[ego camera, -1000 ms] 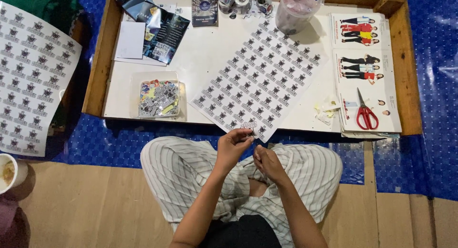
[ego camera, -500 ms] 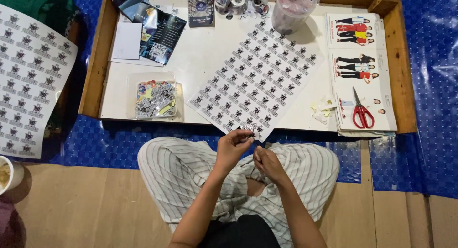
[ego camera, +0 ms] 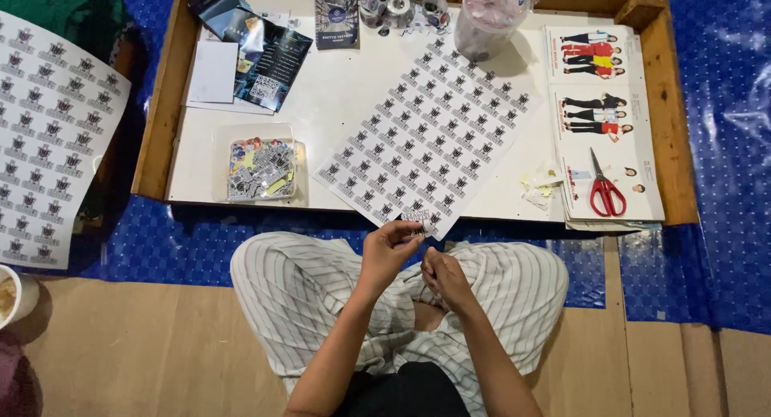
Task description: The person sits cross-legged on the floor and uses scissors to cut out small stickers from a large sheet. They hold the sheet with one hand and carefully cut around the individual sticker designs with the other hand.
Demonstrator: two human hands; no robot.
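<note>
Peeling stickers off a printed sheet, with most of the sheet untouched.

The left hand [ego camera: 387, 250] pinches a small printed sticker [ego camera: 415, 217] at the 6 o'clock corner of the white sticker sheet [ego camera: 430, 136]; the right hand [ego camera: 444, 276] is curled, its grasp unclear. The clear plastic tray [ego camera: 261, 170] at 9 o'clock holds loose stickers.

Red-handled scissors [ego camera: 606, 191] lie on a stack of printed figure sheets [ego camera: 598, 104] at the right of the low wooden tray table [ego camera: 157, 120]. A clear box of cut stickers [ego camera: 259, 168] sits near left, dark brochures [ego camera: 265, 60] far left, tape rolls [ego camera: 401, 6] and a plastic jar [ego camera: 486, 24] far.
</note>
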